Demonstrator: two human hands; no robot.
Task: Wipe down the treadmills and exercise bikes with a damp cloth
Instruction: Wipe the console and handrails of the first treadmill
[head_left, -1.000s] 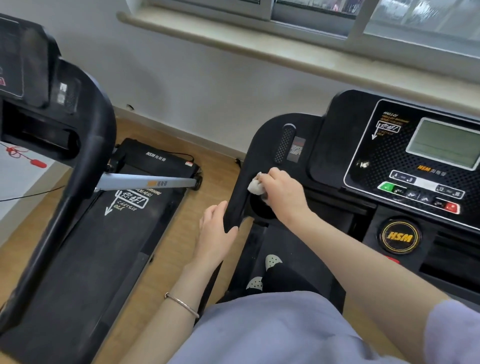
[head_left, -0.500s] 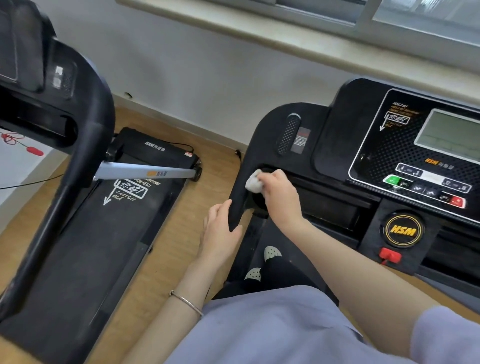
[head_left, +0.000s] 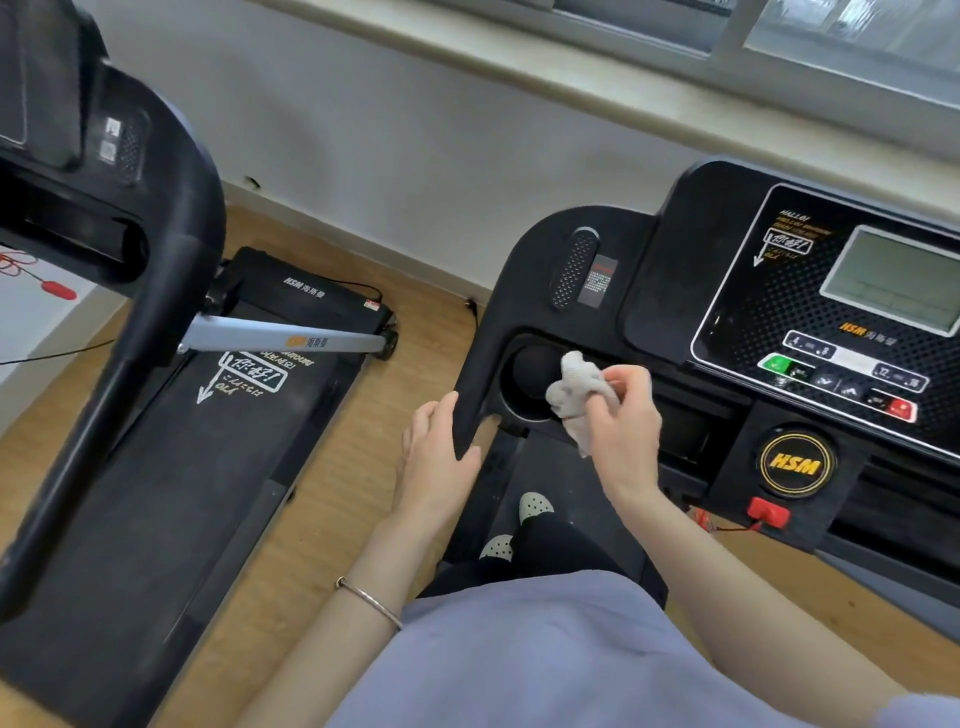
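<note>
Cloth (head_left: 576, 395) pinched in right hand (head_left: 623, 423) over cup holder (head_left: 524, 376); left hand (head_left: 431, 460) grips handrail (head_left: 478, 371). Next, probably: swab inside holder.

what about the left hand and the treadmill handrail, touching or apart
Touching. The head view shows the left hand wrapped round the handrail at its lower end, no gap.

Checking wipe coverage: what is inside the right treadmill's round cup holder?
The cup holder shows only a dark interior, no item. The cloth, pinched by the right hand, hides its right part.
</note>
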